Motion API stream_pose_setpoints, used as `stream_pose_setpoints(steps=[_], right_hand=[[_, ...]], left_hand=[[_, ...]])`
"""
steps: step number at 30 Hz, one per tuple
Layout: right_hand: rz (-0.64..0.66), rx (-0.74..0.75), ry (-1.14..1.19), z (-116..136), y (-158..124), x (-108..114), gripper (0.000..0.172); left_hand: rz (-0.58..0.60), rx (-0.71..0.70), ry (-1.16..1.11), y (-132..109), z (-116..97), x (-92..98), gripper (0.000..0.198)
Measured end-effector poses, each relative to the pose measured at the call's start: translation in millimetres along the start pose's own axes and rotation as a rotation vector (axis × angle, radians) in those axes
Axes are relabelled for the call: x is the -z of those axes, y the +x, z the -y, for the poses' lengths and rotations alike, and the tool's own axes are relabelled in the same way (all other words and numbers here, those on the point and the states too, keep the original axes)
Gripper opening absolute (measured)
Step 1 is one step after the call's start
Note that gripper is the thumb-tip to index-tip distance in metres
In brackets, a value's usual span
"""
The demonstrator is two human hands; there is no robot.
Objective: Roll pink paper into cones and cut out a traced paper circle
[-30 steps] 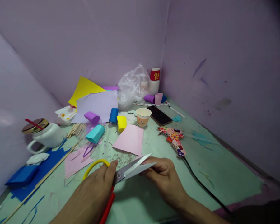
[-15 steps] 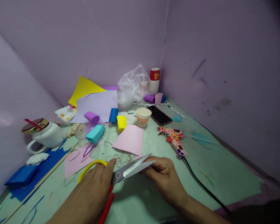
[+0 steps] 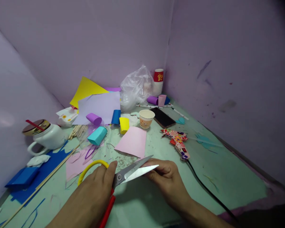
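My left hand (image 3: 95, 190) is wrapped round the handles of a pair of scissors (image 3: 130, 172), one loop yellow and the other red. Their blades are apart and point right, across the fingers of my right hand (image 3: 169, 179). That hand is closed in a pinch behind the blade tips; what it holds, if anything, is hidden by the blades and fingers. Just beyond the blades a pink paper piece (image 3: 133, 142) lies on the table. Behind it stand a small paper cup (image 3: 146, 119) and a yellow paper tube (image 3: 124, 125).
A patterned glue gun (image 3: 177, 141) lies at right, its black cord (image 3: 204, 183) running to the front edge. A phone (image 3: 162, 117) and clear plastic bag (image 3: 135, 88) are farther back. At left are a white teapot-like mug (image 3: 51, 137), blue paper (image 3: 42, 180) and thin sticks (image 3: 42, 183).
The scissor blades have opened slightly wider, the lower blade turning flatter to the camera. Both hands stay in nearly the same place, and the whole view has shifted very slightly.
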State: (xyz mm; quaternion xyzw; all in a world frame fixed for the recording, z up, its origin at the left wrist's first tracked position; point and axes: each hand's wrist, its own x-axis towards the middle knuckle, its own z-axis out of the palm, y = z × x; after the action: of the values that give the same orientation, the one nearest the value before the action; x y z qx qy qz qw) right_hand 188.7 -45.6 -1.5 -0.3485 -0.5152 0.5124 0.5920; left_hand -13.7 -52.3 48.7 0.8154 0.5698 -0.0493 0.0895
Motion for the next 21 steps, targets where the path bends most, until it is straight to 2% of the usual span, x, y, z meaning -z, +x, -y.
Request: stream_pose_setpoints(steps=[8, 13, 21], right_hand=[[0.002, -0.027, -0.012, 0.5, -0.8, -0.1, 0.014], [0.02, -0.032, 0.034, 1.0, -1.3, 0.2, 0.011], [0.012, -0.054, -0.014, 2.2, -2.1, -0.1, 0.011]], left_hand=[[0.17, -0.045, 0.135, 0.6, -2.9, 7.2, 0.061], [0.17, -0.064, 0.135, -1.2, -3.8, 6.3, 0.062], [0.217, -0.045, 0.154, 2.4, -6.2, 8.7, 0.064]])
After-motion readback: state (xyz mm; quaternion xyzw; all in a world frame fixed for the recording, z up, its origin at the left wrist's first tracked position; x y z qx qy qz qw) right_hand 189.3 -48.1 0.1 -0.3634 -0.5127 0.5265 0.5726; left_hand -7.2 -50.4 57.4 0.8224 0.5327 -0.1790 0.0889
